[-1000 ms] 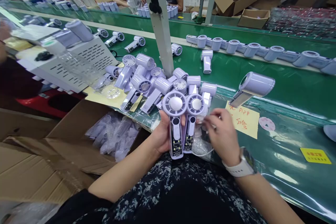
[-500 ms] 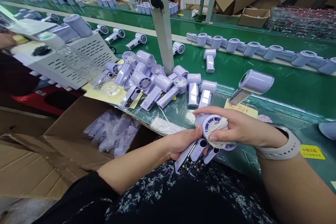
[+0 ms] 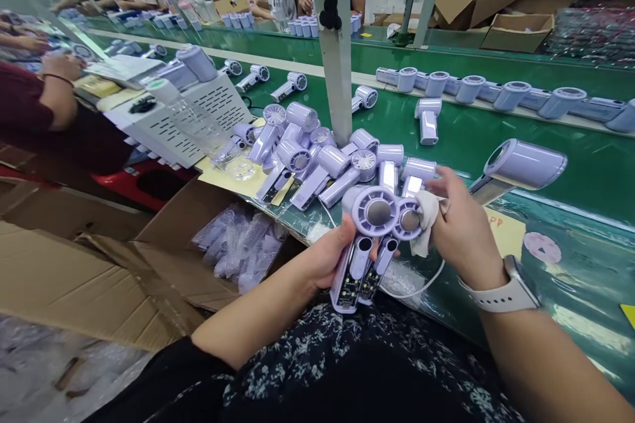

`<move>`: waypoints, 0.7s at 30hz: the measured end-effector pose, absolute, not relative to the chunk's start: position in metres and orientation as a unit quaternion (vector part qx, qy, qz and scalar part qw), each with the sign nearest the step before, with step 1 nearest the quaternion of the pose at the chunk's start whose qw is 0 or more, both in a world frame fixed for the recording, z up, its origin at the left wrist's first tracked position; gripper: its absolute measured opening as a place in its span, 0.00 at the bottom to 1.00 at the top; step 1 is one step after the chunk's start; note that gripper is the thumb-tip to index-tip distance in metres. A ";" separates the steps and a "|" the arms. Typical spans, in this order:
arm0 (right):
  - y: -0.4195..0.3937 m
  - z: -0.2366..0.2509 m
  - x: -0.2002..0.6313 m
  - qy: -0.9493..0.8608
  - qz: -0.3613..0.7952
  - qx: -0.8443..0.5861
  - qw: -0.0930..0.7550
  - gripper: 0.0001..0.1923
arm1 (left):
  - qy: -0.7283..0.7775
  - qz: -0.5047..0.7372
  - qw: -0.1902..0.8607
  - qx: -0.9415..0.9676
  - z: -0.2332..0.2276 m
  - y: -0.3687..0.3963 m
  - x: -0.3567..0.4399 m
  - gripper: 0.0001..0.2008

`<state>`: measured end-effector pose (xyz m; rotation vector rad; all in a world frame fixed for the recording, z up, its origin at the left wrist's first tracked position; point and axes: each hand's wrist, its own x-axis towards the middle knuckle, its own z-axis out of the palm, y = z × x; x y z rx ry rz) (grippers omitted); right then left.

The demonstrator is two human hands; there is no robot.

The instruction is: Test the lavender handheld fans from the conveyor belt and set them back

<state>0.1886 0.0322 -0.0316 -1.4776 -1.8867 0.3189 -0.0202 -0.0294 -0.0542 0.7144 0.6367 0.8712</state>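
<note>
Fans, two side by side, upright above lap, handles clenched in left hand; right hand, wrist bent inward, pinches cloth against right fan's face.

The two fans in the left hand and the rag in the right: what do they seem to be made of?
The two fans look like moulded plastic, pale lilac with a smooth satin sheen; bare circuit boards show at the handle ends. The rag looks like soft white cloth, crumpled and matte. The left hand grips the handles; the right hand holds the rag.
</note>
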 end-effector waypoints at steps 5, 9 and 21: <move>0.013 -0.026 0.187 -0.694 0.119 -0.556 0.442 0.31 | 0.349 0.499 0.703 0.368 -0.041 -0.030 -0.016 0.37; -0.007 -0.035 0.183 -0.629 0.384 -0.516 0.437 0.27 | 0.337 0.550 0.656 0.391 -0.034 -0.030 -0.002 0.31; 0.004 -0.055 0.197 -0.473 0.569 -0.418 0.528 0.27 | 0.338 0.549 0.667 0.373 -0.029 -0.013 0.010 0.30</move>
